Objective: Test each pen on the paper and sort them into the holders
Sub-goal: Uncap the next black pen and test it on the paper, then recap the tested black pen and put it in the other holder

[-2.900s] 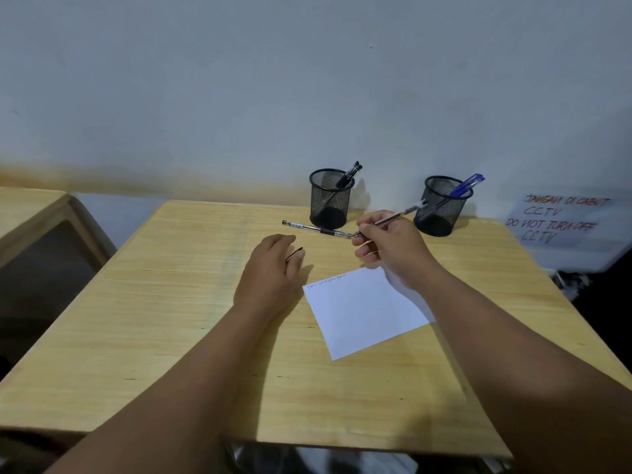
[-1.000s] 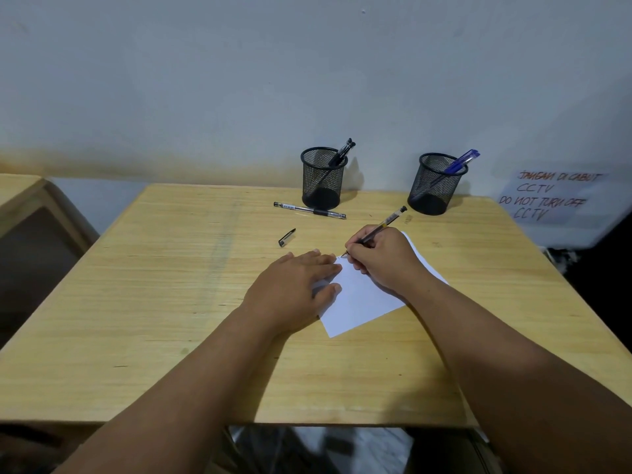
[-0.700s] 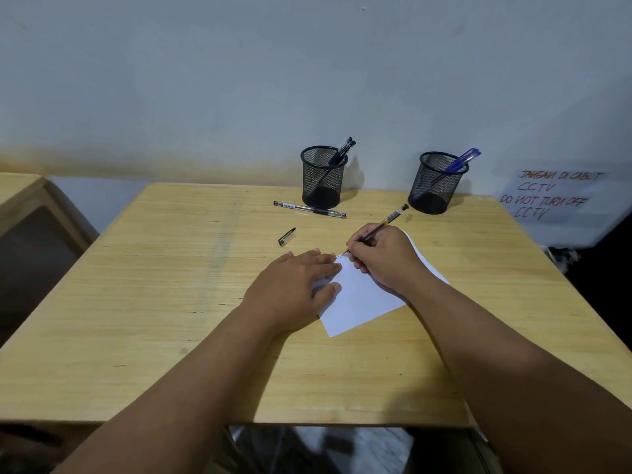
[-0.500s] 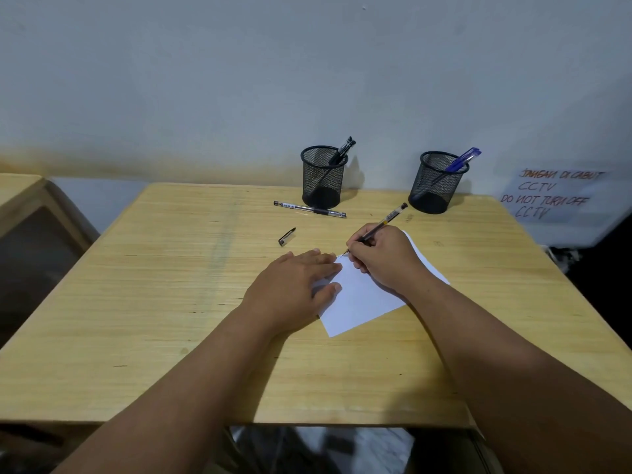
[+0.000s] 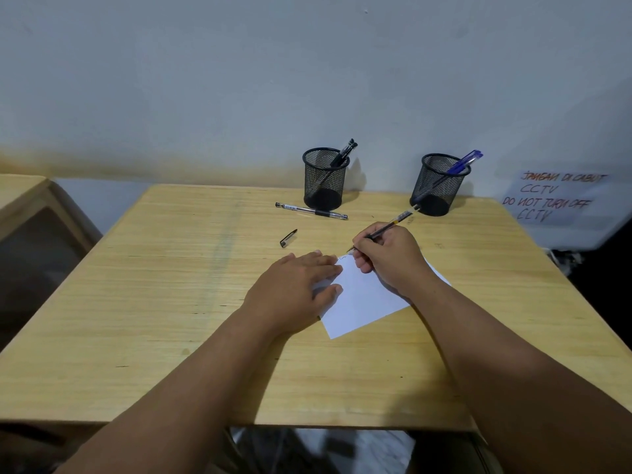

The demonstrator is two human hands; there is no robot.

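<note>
I see a pale grey-blue wall [image 5: 239, 80] filling the far half of the view, with a yellowish-brown stain band [image 5: 154, 165] running low along it, just above the far edge of the table. On the far right, a white handwritten sign [image 5: 561, 200] leans at the wall, its red letters reading "JANGAN DI CABUT CCTV DO NOT TURN OFF CCTV". At the far left I can make out part of a second wooden desk [image 5: 24, 196], well apart, its underside dark.
</note>
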